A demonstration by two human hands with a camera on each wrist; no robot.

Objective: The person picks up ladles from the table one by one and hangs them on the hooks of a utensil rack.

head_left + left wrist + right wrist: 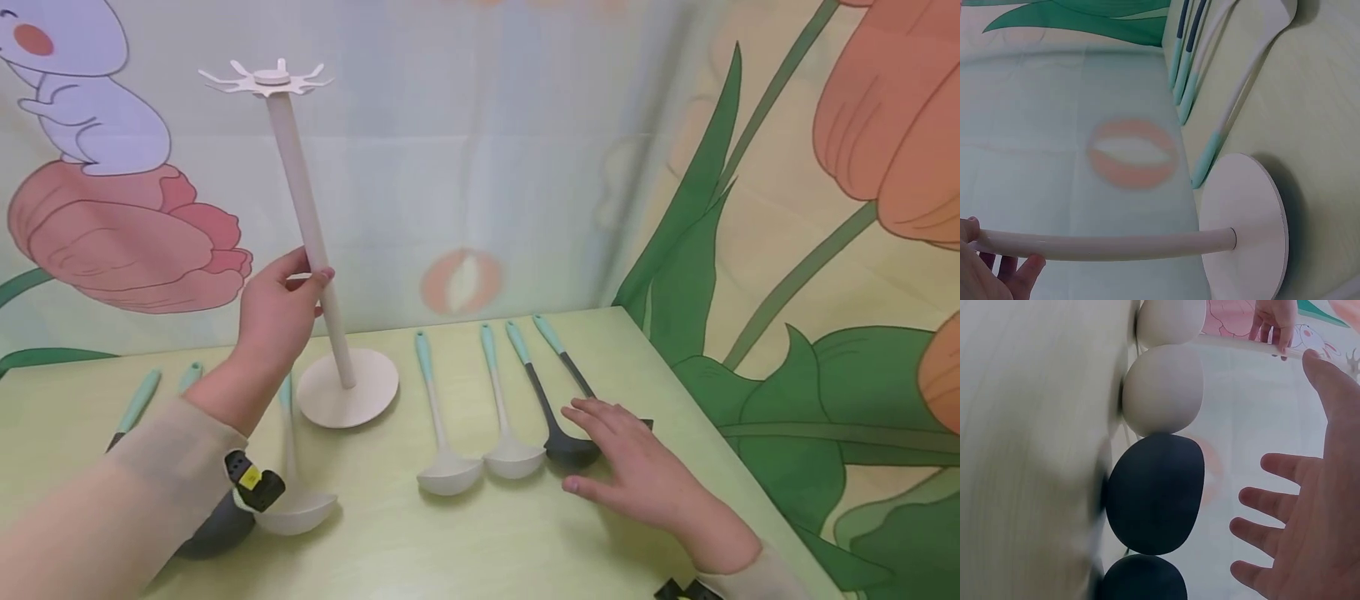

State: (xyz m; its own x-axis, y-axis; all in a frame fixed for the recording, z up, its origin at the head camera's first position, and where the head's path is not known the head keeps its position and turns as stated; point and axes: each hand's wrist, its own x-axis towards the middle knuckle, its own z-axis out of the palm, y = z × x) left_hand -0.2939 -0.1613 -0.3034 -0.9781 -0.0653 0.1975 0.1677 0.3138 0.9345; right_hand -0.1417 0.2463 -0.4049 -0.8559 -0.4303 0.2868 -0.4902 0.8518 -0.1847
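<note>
My left hand (276, 315) grips the pole of a pale utensil stand (296, 175) about midway up, thumb and fingers around it. The stand has a ring of hooks on top and a round base (371, 400) at the tabletop. My right hand (648, 475), fingers spread, hovers over the right end of a ladle row and holds nothing. Close to its fingertips lies a dark ladle (566, 450) with a teal handle. Another dark ladle (576, 373) is partly hidden beneath this hand; its bowl (1144, 581) shows in the right wrist view.
Two white ladles (513, 457) (450, 475) lie in the same row. Left of the base rest a third white ladle (296, 515) and a dark ladle (217, 529), partly behind my left forearm, near another teal handle (140, 398). A printed curtain (525, 183) hangs behind the table (420, 558).
</note>
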